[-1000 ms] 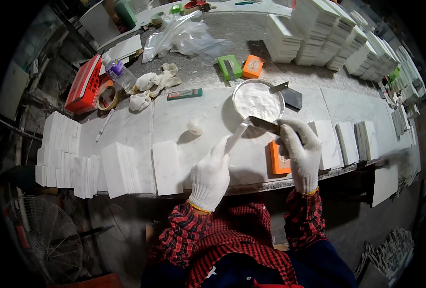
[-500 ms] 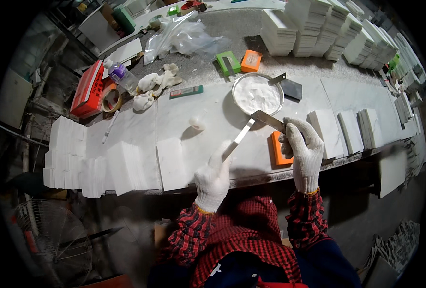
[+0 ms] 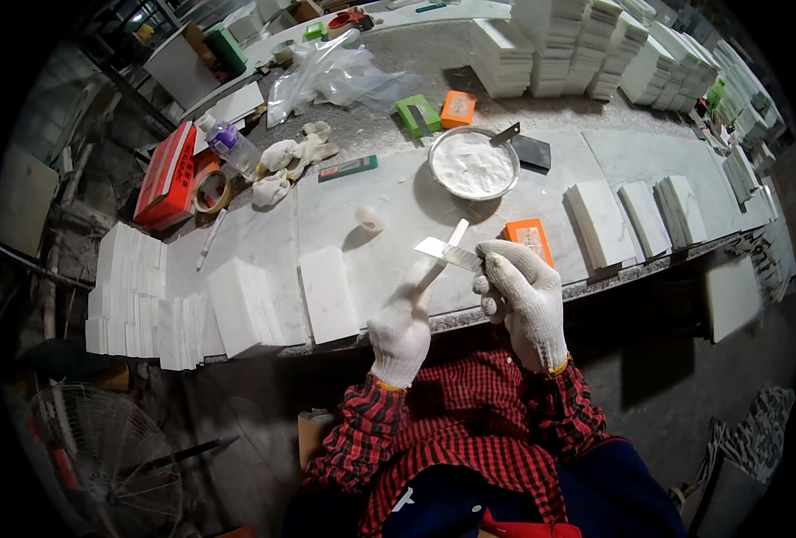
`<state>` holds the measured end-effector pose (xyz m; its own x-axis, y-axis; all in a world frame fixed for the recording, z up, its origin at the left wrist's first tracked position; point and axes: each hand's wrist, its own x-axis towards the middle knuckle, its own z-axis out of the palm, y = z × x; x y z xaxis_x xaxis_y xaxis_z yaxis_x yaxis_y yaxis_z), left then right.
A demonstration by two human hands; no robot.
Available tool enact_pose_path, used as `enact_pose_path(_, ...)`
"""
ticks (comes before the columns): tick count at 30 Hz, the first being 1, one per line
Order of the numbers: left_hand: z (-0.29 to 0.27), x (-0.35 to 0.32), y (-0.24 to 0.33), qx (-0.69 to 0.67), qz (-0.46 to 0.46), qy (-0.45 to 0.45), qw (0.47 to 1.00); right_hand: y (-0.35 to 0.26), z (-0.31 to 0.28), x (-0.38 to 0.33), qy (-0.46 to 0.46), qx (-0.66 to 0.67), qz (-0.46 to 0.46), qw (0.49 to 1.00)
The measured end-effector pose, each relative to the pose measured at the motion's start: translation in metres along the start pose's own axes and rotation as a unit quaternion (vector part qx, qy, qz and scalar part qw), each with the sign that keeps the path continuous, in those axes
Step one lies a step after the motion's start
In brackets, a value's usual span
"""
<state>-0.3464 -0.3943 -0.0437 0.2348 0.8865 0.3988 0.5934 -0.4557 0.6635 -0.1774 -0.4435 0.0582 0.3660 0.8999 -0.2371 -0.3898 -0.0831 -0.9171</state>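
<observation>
My left hand (image 3: 400, 339), in a white knit glove, is closed on a narrow white slab (image 3: 459, 233) seen edge-on and tilted up. In my gloved right hand (image 3: 523, 296) is a flat metal scraper blade (image 3: 443, 251), lying across the slab's edge. Whether the two touch is hard to tell. Beyond them stands a metal bowl (image 3: 478, 197) of white powder or paste (image 3: 471, 166), with another metal scraper (image 3: 505, 134) leaning on its far right rim. An orange block (image 3: 530, 238) lies just past my right hand.
White slabs stand at the left (image 3: 236, 305) and right (image 3: 600, 224) of the bench, with tall stacks (image 3: 555, 49) behind. A small translucent cup (image 3: 369, 219), spare gloves (image 3: 281, 170), a bottle (image 3: 232, 145), red box (image 3: 166, 175) and plastic bag (image 3: 326, 76) lie around. A fan (image 3: 111, 457) stands lower left.
My right hand and the scraper have moved left and nearer, away from the bowl, and the blade now crosses the slab. My left hand still grips the slab. The view has shifted slightly.
</observation>
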Motion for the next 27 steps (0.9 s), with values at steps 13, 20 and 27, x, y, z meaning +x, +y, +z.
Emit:
enact_pose_path(13, -0.008, -0.005, 0.003, -0.020, 0.019, 0.061, 0.998, 0.004, 0.018, -0.014, 0.018, 0.024, 0.004, 1.000)
enact_pose_path(20, -0.016, 0.002, 0.010, -0.091, 0.033, 0.048, 0.994, 0.024, 0.000, 0.010, 0.082, -0.030, -0.047, 0.995)
enact_pose_path(27, -0.055, 0.035, 0.024, -0.030, 0.039, -0.140, 0.989, 0.023, -0.037, 0.007, 0.090, -0.040, -0.070, 0.993)
